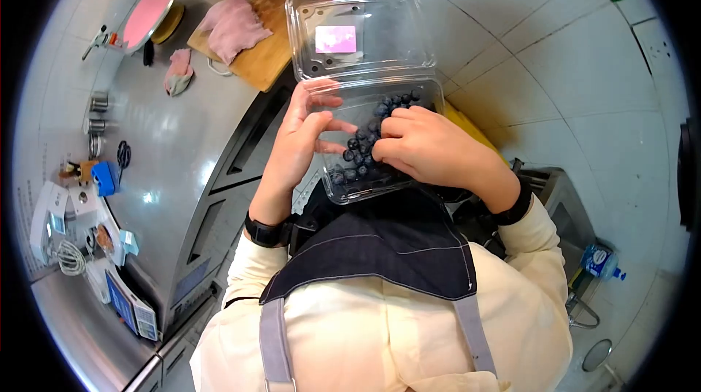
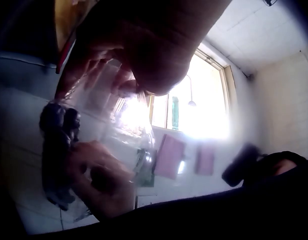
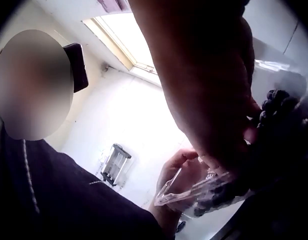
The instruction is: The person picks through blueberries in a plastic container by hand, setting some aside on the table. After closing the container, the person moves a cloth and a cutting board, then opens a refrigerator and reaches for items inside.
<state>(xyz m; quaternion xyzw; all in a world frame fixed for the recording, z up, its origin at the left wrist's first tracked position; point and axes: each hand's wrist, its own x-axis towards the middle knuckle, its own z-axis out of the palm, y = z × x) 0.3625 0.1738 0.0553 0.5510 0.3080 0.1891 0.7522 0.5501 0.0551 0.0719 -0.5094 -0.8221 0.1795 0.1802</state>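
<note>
dark apron [image 1: 372, 257] foremost, a person works over a clear plastic box [image 1: 380, 191] of blueberries [image 1: 358, 151], its lid [image 1: 387, 30] raised. left hand [image 1: 298, 136] spreads loosely at its side; right hand [image 1: 431, 142] bends among the berries, its grip hidden. pink cloth [image 1: 235, 27] lies on a cutting board [image 1: 279, 8].

Steel counter [image 1: 168, 125] bearing board [image 1: 255, 63], cloth [image 1: 179, 74], scissors [image 1: 124, 154]
</note>
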